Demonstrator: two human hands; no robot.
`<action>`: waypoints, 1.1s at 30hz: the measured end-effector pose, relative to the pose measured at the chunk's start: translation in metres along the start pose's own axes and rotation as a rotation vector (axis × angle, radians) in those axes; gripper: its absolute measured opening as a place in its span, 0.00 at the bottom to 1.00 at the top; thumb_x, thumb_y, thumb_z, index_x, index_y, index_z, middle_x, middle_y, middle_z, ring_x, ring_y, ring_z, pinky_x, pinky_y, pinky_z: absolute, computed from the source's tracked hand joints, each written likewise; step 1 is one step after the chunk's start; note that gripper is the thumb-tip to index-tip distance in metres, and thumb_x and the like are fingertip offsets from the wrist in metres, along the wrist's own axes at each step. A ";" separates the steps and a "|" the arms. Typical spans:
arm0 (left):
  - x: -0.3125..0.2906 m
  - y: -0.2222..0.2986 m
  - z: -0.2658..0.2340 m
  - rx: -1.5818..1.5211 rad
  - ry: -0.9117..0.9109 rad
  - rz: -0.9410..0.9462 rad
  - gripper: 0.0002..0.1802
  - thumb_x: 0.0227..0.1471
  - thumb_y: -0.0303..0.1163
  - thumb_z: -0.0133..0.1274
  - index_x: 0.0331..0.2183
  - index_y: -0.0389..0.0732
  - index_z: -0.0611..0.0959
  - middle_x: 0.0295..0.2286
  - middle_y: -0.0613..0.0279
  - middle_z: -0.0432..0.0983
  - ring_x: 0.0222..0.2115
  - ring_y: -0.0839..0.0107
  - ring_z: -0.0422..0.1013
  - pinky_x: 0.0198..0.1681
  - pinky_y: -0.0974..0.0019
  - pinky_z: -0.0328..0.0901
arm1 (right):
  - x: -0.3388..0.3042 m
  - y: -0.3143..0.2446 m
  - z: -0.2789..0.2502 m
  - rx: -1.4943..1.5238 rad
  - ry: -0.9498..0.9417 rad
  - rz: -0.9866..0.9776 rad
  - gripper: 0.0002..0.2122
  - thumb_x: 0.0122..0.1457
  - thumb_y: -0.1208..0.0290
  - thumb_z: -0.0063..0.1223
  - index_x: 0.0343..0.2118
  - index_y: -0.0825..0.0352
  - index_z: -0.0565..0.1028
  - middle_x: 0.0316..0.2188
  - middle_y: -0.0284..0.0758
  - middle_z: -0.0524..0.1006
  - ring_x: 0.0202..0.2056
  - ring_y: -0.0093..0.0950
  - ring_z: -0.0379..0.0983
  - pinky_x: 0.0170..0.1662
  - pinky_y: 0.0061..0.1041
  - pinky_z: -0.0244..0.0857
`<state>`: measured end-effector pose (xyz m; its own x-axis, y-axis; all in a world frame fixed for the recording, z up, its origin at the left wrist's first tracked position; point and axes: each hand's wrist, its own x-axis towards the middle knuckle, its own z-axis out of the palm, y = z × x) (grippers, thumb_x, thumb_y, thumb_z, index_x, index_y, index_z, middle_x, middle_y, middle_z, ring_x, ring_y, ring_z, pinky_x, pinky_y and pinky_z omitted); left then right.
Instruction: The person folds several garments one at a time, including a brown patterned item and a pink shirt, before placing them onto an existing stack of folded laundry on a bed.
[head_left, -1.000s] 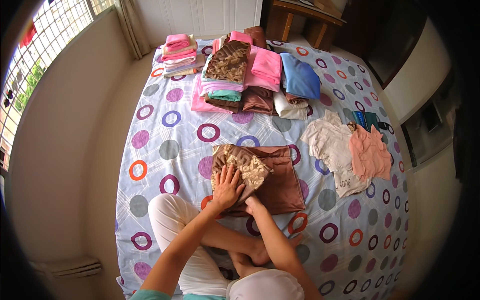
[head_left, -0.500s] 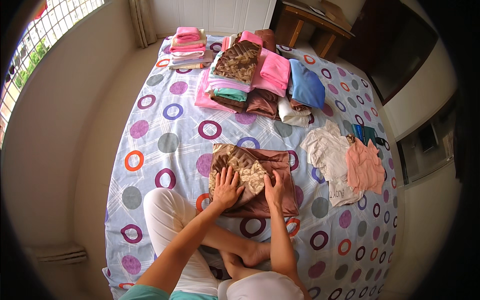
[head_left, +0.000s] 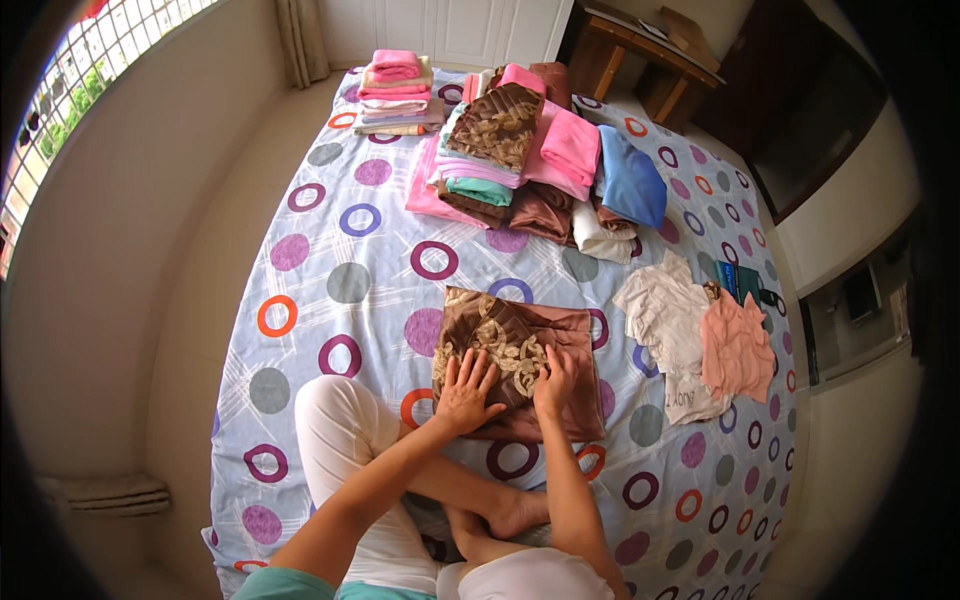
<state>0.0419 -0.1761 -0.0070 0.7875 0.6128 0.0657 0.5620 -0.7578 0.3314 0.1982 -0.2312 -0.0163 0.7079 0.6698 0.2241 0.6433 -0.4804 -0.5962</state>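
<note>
A brown satin pillowcase (head_left: 568, 335) with a quilted gold floral panel lies on the bed in front of my crossed legs. Its patterned part is on the left, while plain shiny brown fabric shows on the right and along the near edge. My left hand (head_left: 468, 393) rests flat on the patterned part with its fingers spread. At the right edge of that panel, my right hand (head_left: 555, 385) has bent fingers and thumb closed on the fabric; the fingertips are partly hidden.
Folded towels and cloths form a small stack (head_left: 395, 90) at the far left and a larger pile (head_left: 520, 165) beside it, with a blue cloth (head_left: 632, 180) on its right. A white shirt (head_left: 665, 310) and a peach garment (head_left: 737, 345) lie loosely at right. Circle-patterned bedding (head_left: 330, 420) surrounds everything.
The whole view has shifted slightly. My right hand has moved a little left over the cloth, its fingers drawing together at the panel's edge. My left hand stays flat on the pattern.
</note>
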 end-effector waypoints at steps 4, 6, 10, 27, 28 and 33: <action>0.001 -0.002 0.007 0.017 -0.080 -0.023 0.41 0.41 0.59 0.37 0.51 0.41 0.53 0.53 0.54 0.38 0.54 0.59 0.32 0.53 0.50 0.29 | 0.008 -0.044 -0.010 -0.102 -0.007 -0.417 0.16 0.42 0.81 0.42 0.37 0.61 0.71 0.45 0.38 0.62 0.49 0.36 0.54 0.51 0.35 0.45; 0.001 -0.003 0.007 0.034 -0.106 -0.033 0.42 0.40 0.59 0.37 0.52 0.42 0.52 0.53 0.55 0.37 0.54 0.58 0.31 0.53 0.49 0.29 | 0.010 -0.072 -0.003 -0.118 -0.132 -0.583 0.16 0.43 0.79 0.42 0.38 0.61 0.70 0.46 0.36 0.61 0.50 0.35 0.52 0.53 0.41 0.39; 0.004 -0.002 0.011 0.036 -0.089 -0.002 0.45 0.38 0.60 0.40 0.51 0.39 0.51 0.52 0.51 0.42 0.54 0.56 0.34 0.53 0.49 0.31 | 0.025 -0.085 0.024 -0.182 -0.368 -0.662 0.18 0.48 0.70 0.41 0.45 0.57 0.64 0.51 0.33 0.56 0.54 0.32 0.45 0.54 0.43 0.29; 0.004 -0.005 0.009 0.013 -0.218 0.013 0.45 0.40 0.63 0.35 0.51 0.40 0.51 0.52 0.49 0.40 0.53 0.52 0.33 0.51 0.44 0.32 | 0.045 -0.073 0.073 -0.286 -0.607 -0.446 0.24 0.51 0.51 0.35 0.52 0.45 0.51 0.56 0.28 0.43 0.57 0.29 0.33 0.53 0.49 0.19; 0.004 -0.004 0.007 0.007 -0.222 0.007 0.44 0.40 0.62 0.35 0.51 0.40 0.51 0.52 0.49 0.39 0.54 0.52 0.32 0.51 0.44 0.32 | 0.048 -0.076 0.074 -0.298 -0.620 -0.415 0.24 0.51 0.50 0.34 0.52 0.45 0.51 0.56 0.27 0.43 0.57 0.30 0.32 0.53 0.49 0.19; 0.005 -0.003 0.010 0.012 -0.138 0.019 0.46 0.39 0.64 0.35 0.51 0.39 0.52 0.52 0.50 0.38 0.54 0.54 0.32 0.51 0.45 0.32 | 0.069 -0.086 0.067 -0.365 -0.617 -0.318 0.23 0.52 0.51 0.31 0.52 0.49 0.52 0.55 0.30 0.46 0.56 0.34 0.37 0.53 0.49 0.19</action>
<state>0.0465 -0.1733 -0.0171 0.8247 0.5625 -0.0587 0.5492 -0.7718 0.3205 0.1717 -0.1059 -0.0011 0.2520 0.9487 -0.1910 0.9189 -0.2965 -0.2603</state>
